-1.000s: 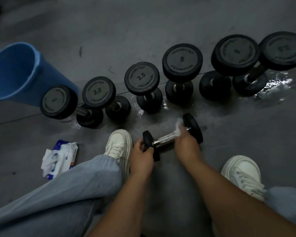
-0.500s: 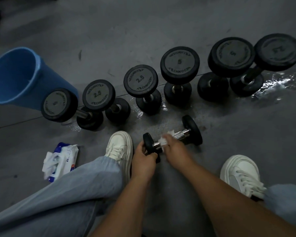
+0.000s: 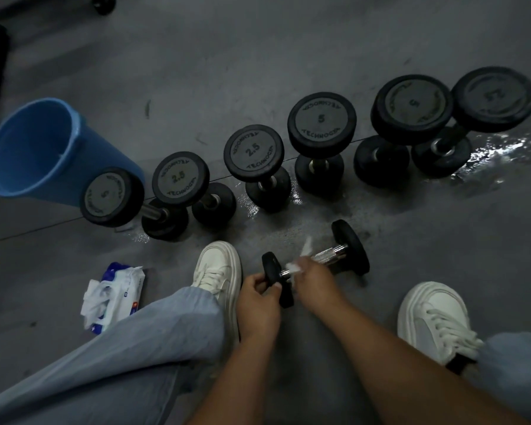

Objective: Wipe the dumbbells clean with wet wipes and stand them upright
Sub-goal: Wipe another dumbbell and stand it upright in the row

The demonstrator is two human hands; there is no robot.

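Dumbbells in the head view fell into two groups, and the split read as progress. Six of them (image 3: 321,121) stood on end in a row across the grey floor (image 3: 288,56), heads up, with a wet sheen (image 3: 497,148) around some of their bases (most likely the finished ones, parked out of the way). The small dumbbell (image 3: 350,250) lay on its side nearer the person, between the left shoe (image 3: 218,268) and the right shoe (image 3: 432,317), just in front of the row.

The left hand (image 3: 258,299) had fingers and thumb curled round the near black head. I judge that grip was there to pin the bar and stop it from rolling under the rubbing. The right hand (image 3: 314,279) was closed on a white wet wipe (image 3: 293,266), which was pressed around the chrome handle close to that same head, with a corner of the wipe sticking up loose. Motion blur hid the exact lie of those fingers.

A pack of wipes (image 3: 114,296) lay open beside the left shoe, near enough for a fresh sheet. A blue bucket (image 3: 28,148) stood at the left end of the row, probably for used ones. By my reading the handle was mid-wipe, and this dumbbell had yet to be stood upright.
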